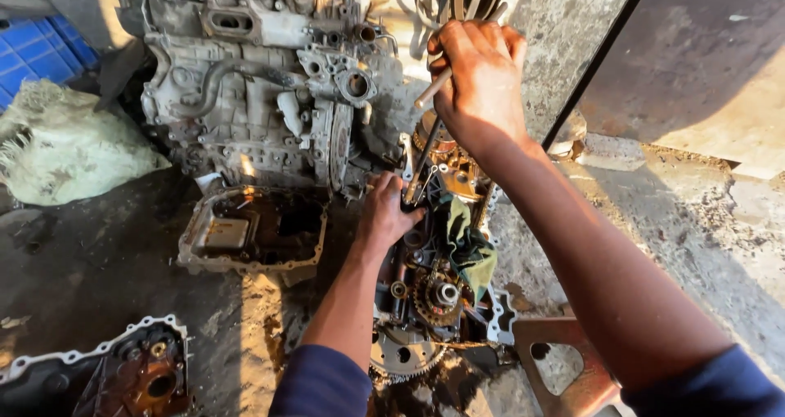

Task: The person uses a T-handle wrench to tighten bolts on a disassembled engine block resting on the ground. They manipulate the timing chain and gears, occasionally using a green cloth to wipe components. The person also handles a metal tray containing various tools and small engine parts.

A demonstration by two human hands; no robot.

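Far left there's a pale sack (pixel 65 143) slumped on the oily floor (pixel 98 270) with a blue crate (pixel 37 53) behind it, and down in the corner a timing cover (pixel 106 368) lies face up, so that part is clearly off already. Next over, the oil pan (pixel 249 237) is off too, sitting open side up right in front of the engine block (pixel 262 82), which is grimy and stripped of most bolt-ons.

Then the bit being worked on: the open end of the engine (pixel 441 262), lying low in the middle of the frame, gears and a sprocket (pixel 437 294) exposed, everything black with old oil. A green rag (pixel 470 249) is draped over it. I'd say teardown is well along, but this gear end isn't apart yet.

The left hand (pixel 384 217) is curled around the lower end of a long metal bar (pixel 429 131), steadying it where it meets the engine. The right hand (pixel 482 78) is closed tight on a crosswise handle at the top of the bar. Bottom right, a rusty bracket plate (pixel 572 364) lies on the concrete.
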